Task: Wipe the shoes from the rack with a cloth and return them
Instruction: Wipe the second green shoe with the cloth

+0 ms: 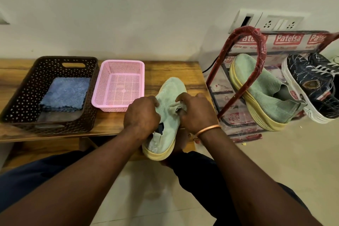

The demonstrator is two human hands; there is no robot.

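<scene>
A pale green knit shoe (pixel 171 88) with a yellow sole lies toe-away on the wooden bench (pixel 172 69), its heel hanging over the front edge. My left hand (pixel 141 113) grips the shoe's left side near the opening. My right hand (pixel 197 111) presses a bunched pale green cloth (pixel 177 107) against the upper. Its matching shoe (pixel 264 95) sits tilted on the red-framed shoe rack (pixel 256 57) to the right, beside a pair of dark patterned sneakers (pixel 311 86).
A dark brown perforated basket (pixel 23 97) at the bench's left holds folded blue cloths (pixel 66 93). A pink mesh basket (pixel 119 84) stands empty beside it. Wall sockets (pixel 275 22) are above the rack. Tiled floor lies below and to the right.
</scene>
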